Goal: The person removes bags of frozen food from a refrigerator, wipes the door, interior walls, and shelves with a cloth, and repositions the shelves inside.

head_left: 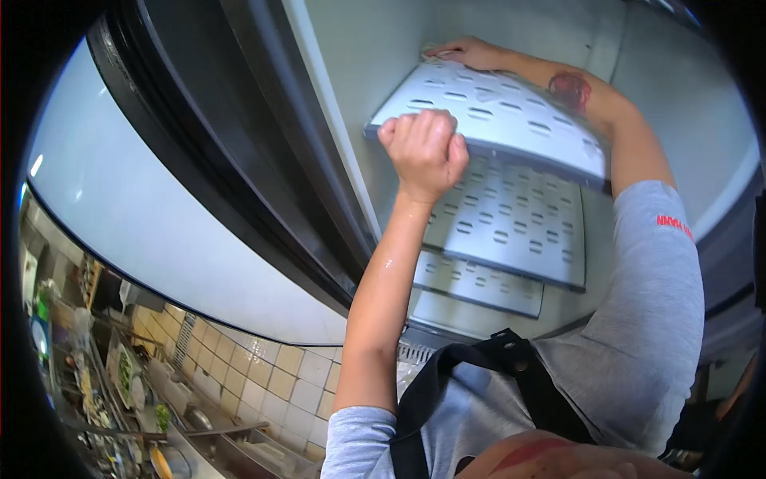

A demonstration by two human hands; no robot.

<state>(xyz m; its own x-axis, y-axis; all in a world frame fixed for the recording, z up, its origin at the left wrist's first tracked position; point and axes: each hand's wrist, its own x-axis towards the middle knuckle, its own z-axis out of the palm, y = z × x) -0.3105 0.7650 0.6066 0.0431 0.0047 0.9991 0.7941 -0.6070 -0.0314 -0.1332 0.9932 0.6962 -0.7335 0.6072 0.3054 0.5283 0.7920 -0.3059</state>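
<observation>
A white slotted shelf [487, 112] with a grey front edge sits tilted inside a light-walled cabinet. My left hand [423, 152] is closed around its front edge, left of the middle. My right hand [472, 54] reaches over the shelf to its back left corner, fingers pressed on a small pale cloth [435, 53] against the shelf and wall. The cloth is mostly hidden under the fingers. Below hang a second slotted shelf [511, 215] and a third, smaller-looking one [479, 283].
The open cabinet door [159, 199], with a dark seal, fills the left side. Beyond it lie a tiled floor [271, 375] and a cluttered counter [120, 383] with trays and greens. The cabinet's side wall [678, 104] stands at the right.
</observation>
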